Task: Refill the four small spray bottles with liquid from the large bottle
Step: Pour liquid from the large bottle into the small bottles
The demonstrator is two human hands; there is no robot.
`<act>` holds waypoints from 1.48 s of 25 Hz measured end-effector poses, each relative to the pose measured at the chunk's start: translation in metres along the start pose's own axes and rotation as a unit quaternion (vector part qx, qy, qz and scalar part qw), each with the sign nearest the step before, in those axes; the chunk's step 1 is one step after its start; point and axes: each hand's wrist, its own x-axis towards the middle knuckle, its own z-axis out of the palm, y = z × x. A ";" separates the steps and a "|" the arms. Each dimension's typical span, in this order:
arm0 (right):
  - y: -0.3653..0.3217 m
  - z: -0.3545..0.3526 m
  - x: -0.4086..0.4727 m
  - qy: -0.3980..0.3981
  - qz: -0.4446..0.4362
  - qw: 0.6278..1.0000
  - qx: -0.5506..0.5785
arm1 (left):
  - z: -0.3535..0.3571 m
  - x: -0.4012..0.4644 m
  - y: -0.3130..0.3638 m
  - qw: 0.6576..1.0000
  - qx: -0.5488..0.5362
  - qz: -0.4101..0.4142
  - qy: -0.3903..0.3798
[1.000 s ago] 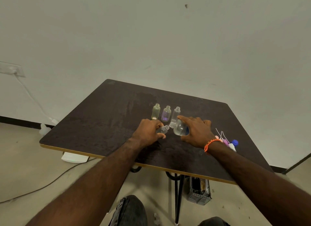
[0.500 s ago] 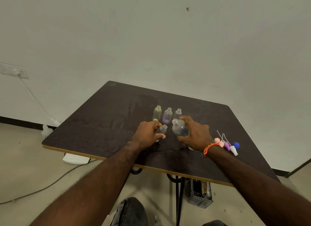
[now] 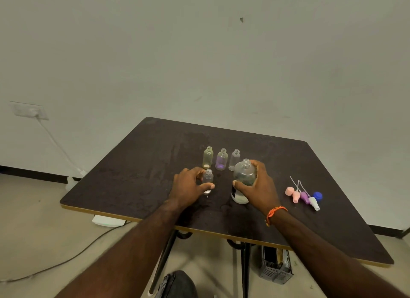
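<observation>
My right hand grips the large clear bottle, which stands upright and uncapped on the dark table. Left of it, my left hand holds a small clear bottle, also upright and open at the top. Behind them three more small open bottles stand in a row: a yellowish one, a purple one and a clear one.
Several spray heads and caps lie at the right of the table: pink, purple, white and a blue cap. A cable and white box lie on the floor at left; a grey crate sits under the table.
The large bottle was tilted with its neck at the small bottle; my right hand has brought it upright onto the table. The small bottle in my left hand now stands straight.
</observation>
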 end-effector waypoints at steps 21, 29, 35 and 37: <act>0.030 0.002 -0.002 0.021 -0.016 0.998 0.056 | -0.013 0.089 -0.038 0.987 0.125 -0.085 0.051; 0.034 0.004 0.000 0.014 -0.015 0.998 0.060 | -0.015 0.098 -0.053 0.990 0.103 -0.081 0.051; 0.031 0.003 -0.003 0.012 -0.012 0.998 0.065 | -0.023 0.098 -0.018 0.970 0.212 0.044 0.112; 0.031 0.002 -0.003 0.012 -0.013 0.997 0.069 | -0.018 0.109 -0.008 0.964 0.256 0.038 0.068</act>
